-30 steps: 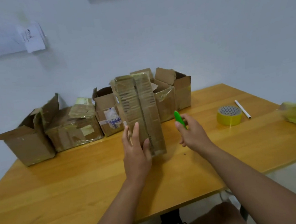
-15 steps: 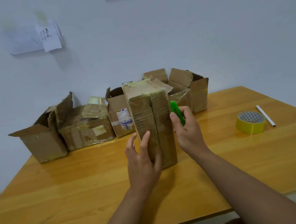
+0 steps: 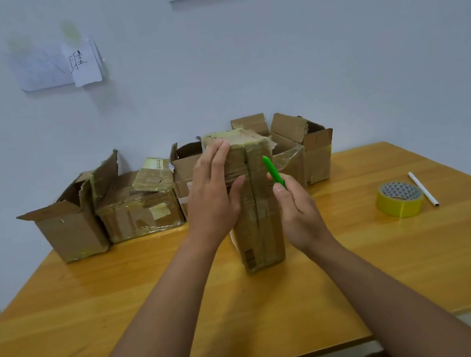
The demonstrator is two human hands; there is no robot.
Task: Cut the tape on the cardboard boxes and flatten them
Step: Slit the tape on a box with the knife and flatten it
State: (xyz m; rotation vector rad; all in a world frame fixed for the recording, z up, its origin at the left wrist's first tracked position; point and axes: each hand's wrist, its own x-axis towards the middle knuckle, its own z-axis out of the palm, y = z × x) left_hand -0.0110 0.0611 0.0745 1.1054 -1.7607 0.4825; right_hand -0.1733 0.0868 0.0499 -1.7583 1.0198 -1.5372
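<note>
Standing upright on the yellow-brown wooden table (image 3: 96, 310) is the tall, narrow cardboard box wrapped in clear and yellowish tape (image 3: 258, 214), and we have it between our two hands. Our left hand (image 3: 215, 193) lies against the box's left face with its fingers nearly straight — the fingertips (image 3: 221, 147) reach the box's top left corner and the thumb touches the front beside the taped centre seam, so nothing is gripped, only steadied. Our right hand (image 3: 298, 209) sits just right of the box, its fingers curled around the slim bright green cutter (image 3: 274, 171), whose tip points up and away beyond the knuckles, in front of the box's right edge; we cannot tell whether it touches the tape. Beyond the fingertips of both hands, a row of worn brown cardboard boxes (image 3: 139, 206) stands along the white wall (image 3: 330, 46), several with flaps open and tape hanging loose. Well to the right of the right hand lies a roll of yellow tape (image 3: 399, 199), flat on the table, with a thin white pen (image 3: 423, 189) just beside it. Above the left hand's side, white paper sheets (image 3: 84, 63) hang on the wall — one bears a handwritten mark.
</note>
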